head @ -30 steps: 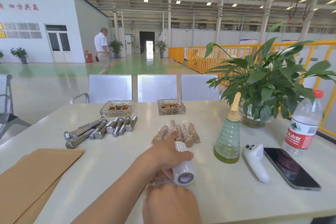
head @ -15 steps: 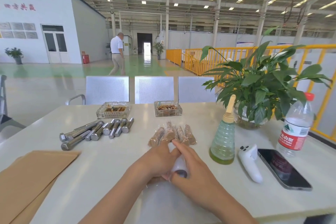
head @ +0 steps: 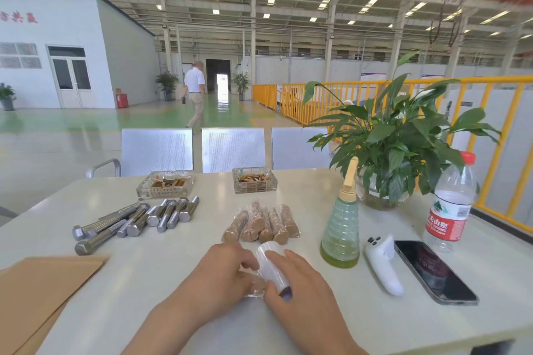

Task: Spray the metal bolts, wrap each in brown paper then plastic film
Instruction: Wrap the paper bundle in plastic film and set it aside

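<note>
**Film Stage, Sixth Bolt**

While the right hand [head: 300, 282] grips the film roll [head: 272, 265], left hand [head: 222, 274] fingers pinch what appears a bolt under film. Five wrapped bolts [head: 261, 225] done; bare bolts [head: 135, 219] and brown paper [head: 43, 285] remain.

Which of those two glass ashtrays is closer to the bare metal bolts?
The left ashtray, wider and just behind the bolts. The other ashtray sits farther right, behind the wrapped bolts.

left hand [head: 227, 277]: fingers curled, pinching | right hand [head: 300, 282]: fingers gripping
</note>
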Demonstrator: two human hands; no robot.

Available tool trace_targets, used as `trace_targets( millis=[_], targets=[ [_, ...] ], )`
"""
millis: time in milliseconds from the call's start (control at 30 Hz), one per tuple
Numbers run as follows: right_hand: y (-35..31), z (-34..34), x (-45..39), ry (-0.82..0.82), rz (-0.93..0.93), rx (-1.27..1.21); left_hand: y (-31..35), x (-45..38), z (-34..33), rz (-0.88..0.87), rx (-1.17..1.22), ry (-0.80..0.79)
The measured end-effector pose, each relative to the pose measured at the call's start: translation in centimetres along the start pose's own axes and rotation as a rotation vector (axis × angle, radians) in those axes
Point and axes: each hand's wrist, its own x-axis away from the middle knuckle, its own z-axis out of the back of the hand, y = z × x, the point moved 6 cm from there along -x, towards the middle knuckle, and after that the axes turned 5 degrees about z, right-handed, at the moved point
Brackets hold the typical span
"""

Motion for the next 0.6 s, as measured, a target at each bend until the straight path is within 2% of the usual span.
trace_targets(
  millis=[67,133,200,267,400,467,600],
  targets=[
    [-0.4,-0.2,0.1,0.006,-0.002,0.156,-0.1,0.2,0.0,-0.080,-0.175,0.016],
    [-0.9,-0.3,0.1,0.032,0.032,0.231,-0.8,0.6,-0.4,-0.081,-0.202,-0.077],
    [-0.9,-0.7,0.0,0.007,0.067,0.238,-1.8,0.8,-0.9,-0.078,-0.188,-0.153],
    [-0.2,-1.2,0.1,-0.074,0.061,0.203,-2.1,0.9,-1.1,-0.098,-0.220,-0.164],
    [0.1,-0.9,0.2,-0.105,0.043,0.144,-1.6,0.9,-2.4,-0.129,-0.444,-0.157],
    [-0.2,-0.7,0.2,-0.088,0.051,0.134,-1.7,0.8,-2.2,-0.132,-0.371,-0.198],
    [-0.1,-0.2,0.2,-0.066,0.020,-0.019,-2.8,1.9,-0.5,-0.123,-0.038,-0.331]
  ],
)
